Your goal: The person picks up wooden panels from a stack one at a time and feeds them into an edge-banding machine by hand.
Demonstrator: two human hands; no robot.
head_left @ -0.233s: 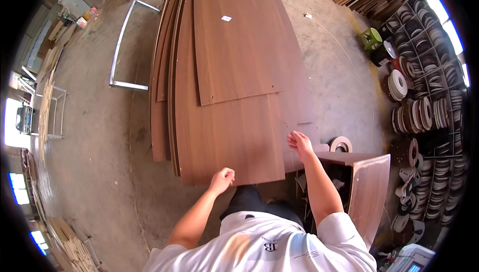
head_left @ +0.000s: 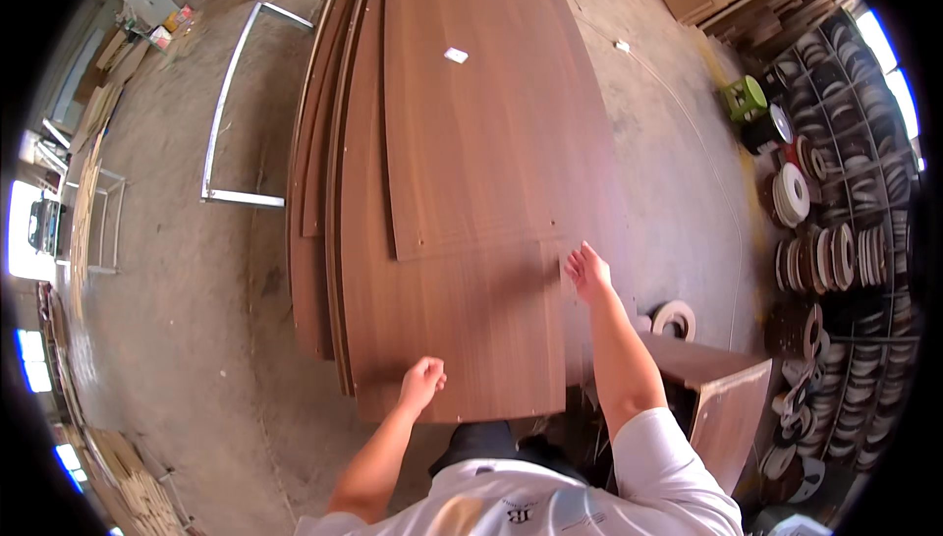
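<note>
Spreads across the middle of the view: a stack of long brown wood-grain panels (head_left: 462,241), lying flat on the concrete floor (head_left: 167,271), edges fanned out on the left so several layers show. Uppermost, a shorter panel (head_left: 471,113), its near end stopping short of the lower sheet's near edge. Carries a small white scrap (head_left: 456,55) far up its face.

Against the picture a moment before: no shift in the stack; right hand (head_left: 587,271) sits a touch higher along the right edge of the sheets, left hand (head_left: 422,382) at much the same spot near the front edge.

Right arm reaches forward, nearly straight, hand with fingers spread and apart, resting at the right edge of the big lower sheet, just below the corner of the shorter panel; clamped on nothing visible. Left arm bent, hand curled loosely into a fist over the near end of the lower sheet, fingers together; contact with the wood cannot be told, and nothing shows inside the fist.

To the right, a small brown cabinet box (head_left: 717,389), partly hidden behind the right forearm. Beside it, a roll of edge banding (head_left: 674,319) on the floor. Further right, racks of banding rolls (head_left: 835,241), bent by the lens and hard to make out singly. Far left, a white metal frame (head_left: 231,113) on the floor. Front edge of the stack partly covered by the person's own body.
</note>
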